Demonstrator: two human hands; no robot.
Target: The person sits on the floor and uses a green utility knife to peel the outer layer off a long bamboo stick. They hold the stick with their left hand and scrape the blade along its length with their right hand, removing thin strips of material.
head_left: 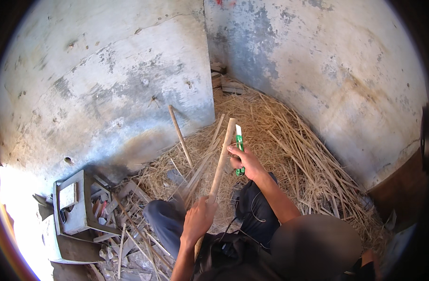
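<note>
A long, round, pale wooden stick (219, 172) slants upward in front of me, its far end pointing away. My left hand (199, 219) is wrapped round its lower part, and the near end runs down beside my left forearm. In my right hand (248, 162) is a green utility knife (239, 143), its pale blade end pointing up along the stick's right side near the top. My right thumb reaches across to the stick. Whether the blade touches the wood, I cannot tell. Below the hands are my bent legs in dark trousers.
Straw (252, 110) and loose thin canes (313, 161) cover the floor. Another stick (180, 136) stands tilted near the left wall (111, 70). At the lower left are a battered box-like cabinet (77, 225) and broken slats (130, 243). A blurred patch hides part of the lower right.
</note>
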